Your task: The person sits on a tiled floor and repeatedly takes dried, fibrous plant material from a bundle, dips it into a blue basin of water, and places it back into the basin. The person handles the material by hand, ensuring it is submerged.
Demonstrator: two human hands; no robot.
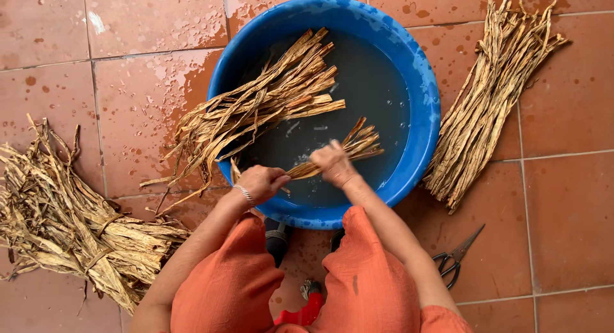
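Observation:
A blue basin point(422, 83) of water stands on the wet tiled floor. My left hand point(262, 182) and my right hand point(332, 161) both grip a small bundle of dried plant strips point(358, 144) over the water near the basin's front rim. The bundle's far end fans out to the right. A larger bunch of the same strips point(256, 109) lies across the basin's left rim, half in the water.
A tied pile of dried strips point(64, 224) lies at the left. Another long bundle point(486, 96) lies right of the basin. Black-handled scissors point(455, 256) rest on the tiles at the lower right. My orange-clad knees fill the bottom.

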